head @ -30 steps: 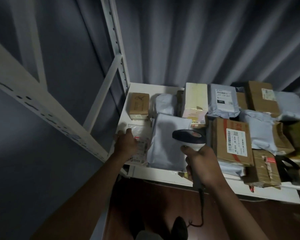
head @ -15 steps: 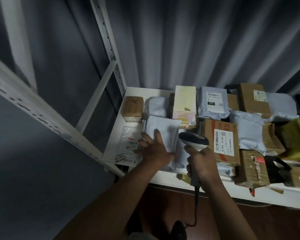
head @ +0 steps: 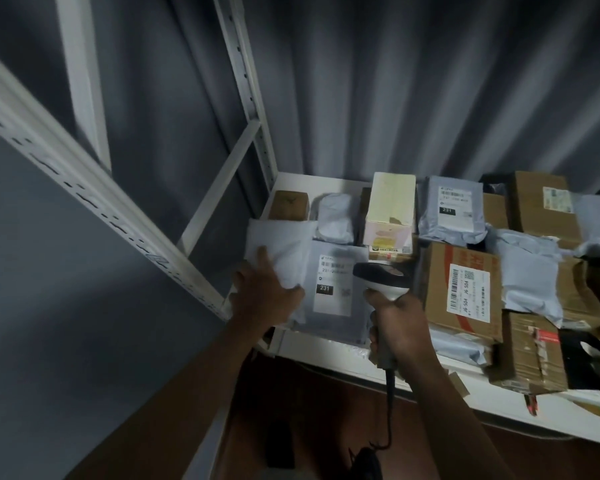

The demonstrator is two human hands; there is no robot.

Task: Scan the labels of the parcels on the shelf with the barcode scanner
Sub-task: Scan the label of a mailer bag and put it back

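The white shelf point(head: 326, 353) carries several parcels. My left hand point(head: 262, 299) lies with straight fingers on a plain pale mailer point(head: 284, 240) at the shelf's left end. Beside it on the right lies a grey mailer point(head: 333, 317), its white label marked 231 facing up. My right hand point(head: 400, 329) grips the handle of the barcode scanner point(head: 383, 280). The scanner's head hangs over the right edge of that grey mailer. A cardboard box with a barcode label point(head: 465, 289) lies right of the scanner.
At the back stand a small brown box point(head: 289, 206), a rolled white mailer point(head: 335, 218), a pale yellow box point(head: 392, 206) and another labelled grey mailer point(head: 451, 216). More cartons and bags fill the right. White shelf posts point(head: 243, 81) rise on the left. The scanner cable point(head: 390, 410) hangs down.
My left hand left the clear bag at the left end, went onto the pale mailer and moved it left. The labelled grey mailer is now uncovered. The scanner hand barely moved.
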